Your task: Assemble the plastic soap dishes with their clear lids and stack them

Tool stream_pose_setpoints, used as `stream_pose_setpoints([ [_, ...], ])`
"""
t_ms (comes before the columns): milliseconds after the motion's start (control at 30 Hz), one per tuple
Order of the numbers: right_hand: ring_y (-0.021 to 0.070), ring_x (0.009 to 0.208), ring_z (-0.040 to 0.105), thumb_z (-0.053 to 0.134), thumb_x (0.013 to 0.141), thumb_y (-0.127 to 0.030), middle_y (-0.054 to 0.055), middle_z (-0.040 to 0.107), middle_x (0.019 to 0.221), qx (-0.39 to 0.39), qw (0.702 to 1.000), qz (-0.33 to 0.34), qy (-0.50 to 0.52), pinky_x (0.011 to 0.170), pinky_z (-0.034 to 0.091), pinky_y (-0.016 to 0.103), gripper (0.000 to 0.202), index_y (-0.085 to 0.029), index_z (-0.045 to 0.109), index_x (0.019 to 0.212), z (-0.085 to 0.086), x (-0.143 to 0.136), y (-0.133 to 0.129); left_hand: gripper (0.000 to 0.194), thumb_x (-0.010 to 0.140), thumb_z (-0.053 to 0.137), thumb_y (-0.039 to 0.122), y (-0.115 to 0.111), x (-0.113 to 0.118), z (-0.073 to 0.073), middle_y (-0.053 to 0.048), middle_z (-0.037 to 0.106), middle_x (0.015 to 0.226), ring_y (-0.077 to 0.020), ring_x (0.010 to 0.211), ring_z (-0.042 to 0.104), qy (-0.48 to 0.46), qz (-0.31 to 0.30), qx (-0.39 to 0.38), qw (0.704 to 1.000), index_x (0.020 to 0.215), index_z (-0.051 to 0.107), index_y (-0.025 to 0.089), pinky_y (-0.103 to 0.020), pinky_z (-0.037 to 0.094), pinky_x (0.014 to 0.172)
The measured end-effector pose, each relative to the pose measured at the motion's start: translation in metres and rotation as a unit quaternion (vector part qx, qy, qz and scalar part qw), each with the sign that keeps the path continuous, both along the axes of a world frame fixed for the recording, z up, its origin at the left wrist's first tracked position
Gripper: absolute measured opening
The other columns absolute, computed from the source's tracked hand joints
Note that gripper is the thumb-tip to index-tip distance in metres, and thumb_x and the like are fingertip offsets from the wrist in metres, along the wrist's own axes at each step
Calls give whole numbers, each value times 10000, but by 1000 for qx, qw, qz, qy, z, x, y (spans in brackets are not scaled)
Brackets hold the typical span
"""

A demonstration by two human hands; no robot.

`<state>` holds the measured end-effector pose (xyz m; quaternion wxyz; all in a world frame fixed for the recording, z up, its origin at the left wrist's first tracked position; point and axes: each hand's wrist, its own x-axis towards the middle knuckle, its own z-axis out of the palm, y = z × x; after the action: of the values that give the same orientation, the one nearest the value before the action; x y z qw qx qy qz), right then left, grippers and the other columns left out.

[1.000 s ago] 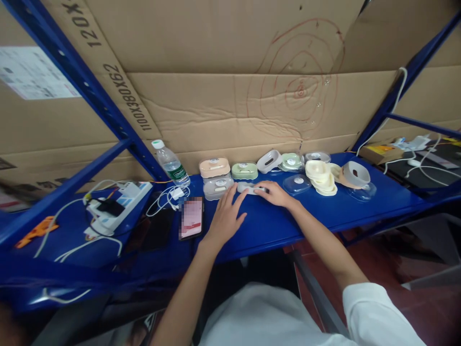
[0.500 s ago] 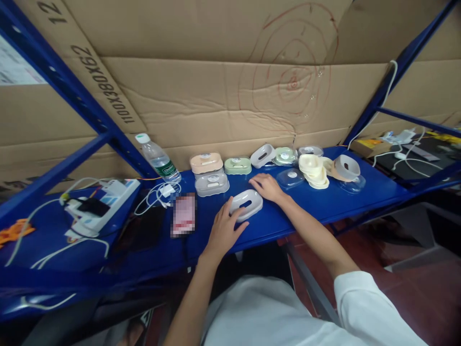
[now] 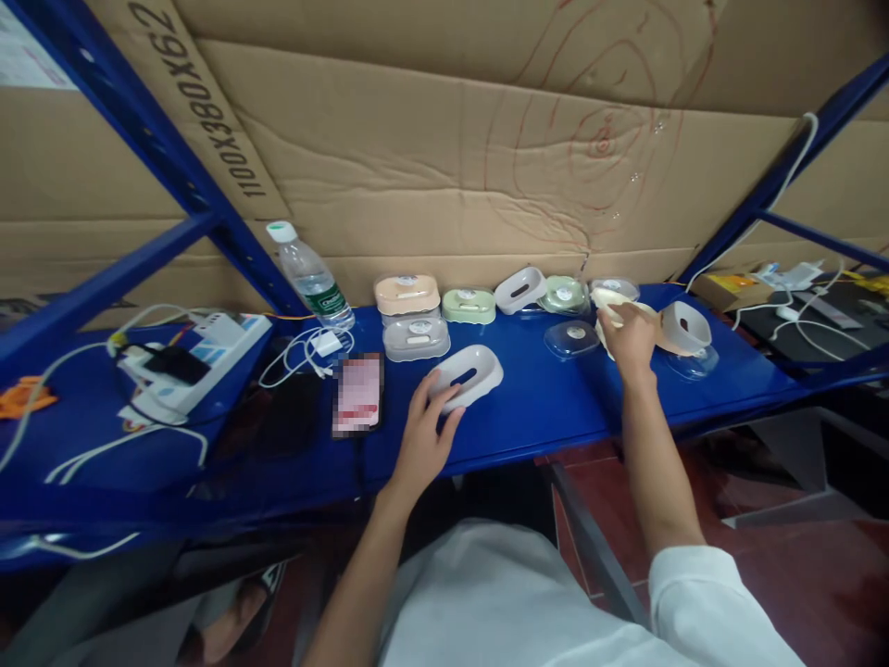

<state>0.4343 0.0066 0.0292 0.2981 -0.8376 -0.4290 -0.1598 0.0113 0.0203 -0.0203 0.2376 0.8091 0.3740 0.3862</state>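
Observation:
My left hand (image 3: 427,428) grips the left end of a pale grey oval soap dish (image 3: 479,363) with a slot in its floor, fingers on the rim and thumb at the near side. The dish is slightly tilted. At the right, my right hand (image 3: 631,341) reaches over the stack of cream oval trays (image 3: 611,296), its bent fingers closed at the top one; the hand partly hides the stack. Just right of it, another grey dish (image 3: 687,326) stands tilted beside a peach piece (image 3: 653,324). A clear lid (image 3: 570,339) lies left of the stack.
Along the back are a peach soap box (image 3: 406,295), a grey one (image 3: 417,337), green ones (image 3: 469,305) and another grey dish (image 3: 520,289). Leftward stand a water bottle (image 3: 312,278), white cable (image 3: 306,357), phone (image 3: 358,394) and power strip (image 3: 229,343). Blue posts (image 3: 187,176) flank the shelf.
My right hand has moved right, from beside the grey soap dish to the cream trays. My left hand stays at the dish, which is now tilted differently. The view has shifted.

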Motion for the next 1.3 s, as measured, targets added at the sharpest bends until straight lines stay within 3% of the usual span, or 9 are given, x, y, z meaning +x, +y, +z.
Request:
stream_pose_setpoints([
  [67,331,1353,602,577,1026,-486,196,687,1400,64,993,94,-7,1188,459,527,459,-159,755,1294,-3,-31,-18,324,1081,552,372,-6,-5,12,-83,531,1583,-271,1505,510,-37,12,10,999,1375,659,285,-469,413,1287],
  [133,310,1326,636,626,1016,-518,136,714,1370,93,958,272,17,1179,488,522,398,-234,777,1251,-10,-71,-34,316,1082,559,363,-9,-10,22,-68,581,1529,-249,1471,545,-59,15,19,998,1375,654,293,-448,425,1279],
  [200,294,1353,634,667,1009,-481,89,714,1387,36,892,446,61,1206,480,519,316,-292,778,1236,-19,-112,-45,317,1081,563,363,-10,-14,26,-66,605,1501,-247,1452,561,-62,11,28,998,1377,650,289,-458,429,1275],
  [300,300,1488,531,700,999,-408,94,633,1503,-33,821,559,110,1281,393,552,300,-291,735,1273,-33,-150,-48,326,1076,576,374,-7,-15,21,-83,598,1508,-270,1475,538,-34,-15,32,999,1377,651,272,-497,418,1279],
  [400,325,1581,400,734,961,-360,140,515,1579,-60,813,562,141,1272,400,563,358,-260,656,1296,-45,-152,-41,327,1076,577,365,-2,-13,12,-94,572,1537,-288,1541,462,6,-48,34,998,1380,649,268,-525,382,1299],
  [567,314,1574,378,711,946,-359,153,422,1543,20,857,477,196,1242,439,585,475,-277,495,1361,-57,-131,-37,338,1089,532,359,15,3,11,-104,515,1598,-287,1600,376,55,-93,32,994,1397,633,267,-535,335,1320],
  [767,317,1675,156,683,992,-521,118,143,1790,-34,866,466,177,1307,348,557,708,-315,389,1603,-52,-128,-38,352,1096,508,330,37,39,18,-131,303,1761,-390,1628,301,183,-110,6,977,1418,644,283,-782,174,1263],
  [1033,284,1620,338,577,1061,-497,135,348,1741,-39,899,418,124,1309,357,521,515,-251,564,1513,-55,-131,-39,408,1054,597,339,33,43,4,-166,340,1730,-367,1550,452,128,-67,35,989,1451,629,248,-558,460,1214],
  [1300,295,1599,382,602,1055,-446,80,344,1749,-56,900,428,61,1296,400,525,470,-292,609,1498,-54,-140,-44,369,1040,624,317,24,34,-2,-166,411,1686,-356,1524,491,115,-37,28,992,1395,670,231,-520,477,1214],
])
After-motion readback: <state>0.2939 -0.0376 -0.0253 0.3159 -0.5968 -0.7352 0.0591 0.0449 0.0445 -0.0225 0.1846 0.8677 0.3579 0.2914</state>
